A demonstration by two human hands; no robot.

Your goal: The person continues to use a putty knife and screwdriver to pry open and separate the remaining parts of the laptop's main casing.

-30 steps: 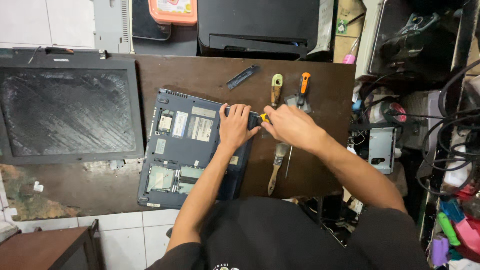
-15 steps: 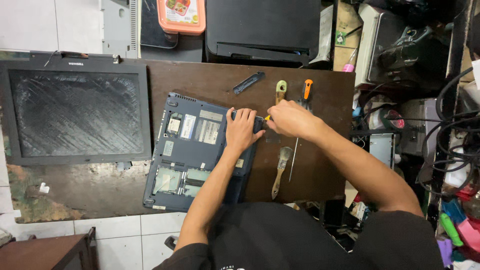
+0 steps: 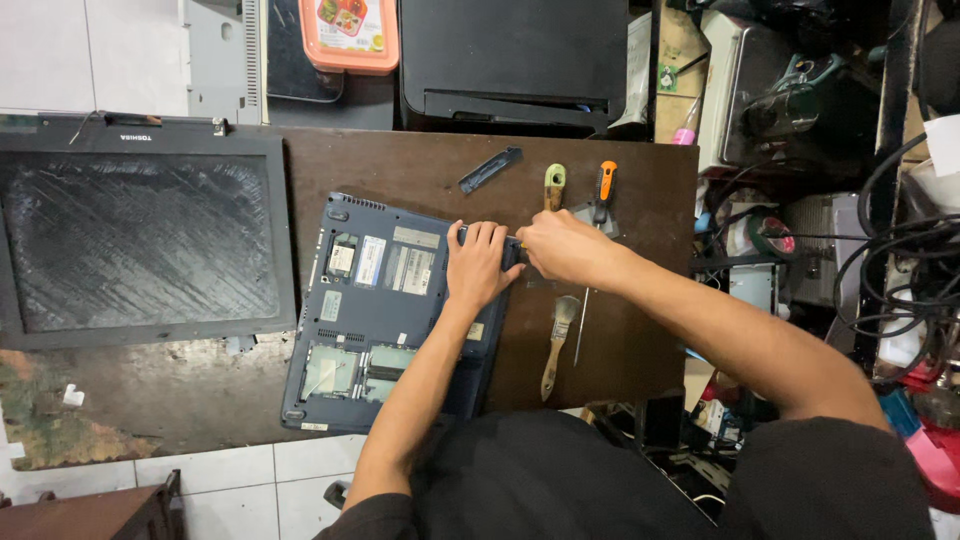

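A blue laptop base [image 3: 375, 300] lies bottom-up on the dark wooden table [image 3: 420, 160], with several compartments uncovered. My left hand [image 3: 478, 265] rests on its far right corner, fingers together over the edge. My right hand [image 3: 565, 248] is just to the right, closed around a small black tool [image 3: 514, 250] whose tip meets that same corner. The two hands touch. Where the tool meets the laptop is hidden by my fingers.
A detached laptop screen panel [image 3: 140, 240] lies at the left. Near my right hand lie a paintbrush [image 3: 555, 345], a green-handled tool [image 3: 554, 185], an orange-handled screwdriver [image 3: 605, 185] and a black plastic strip [image 3: 490, 170]. A black printer [image 3: 515, 60] stands behind; cables and clutter crowd the right.
Both hands stay at the laptop's far right corner. A yellow part of the tool seen earlier is now covered. The view has shifted slightly.
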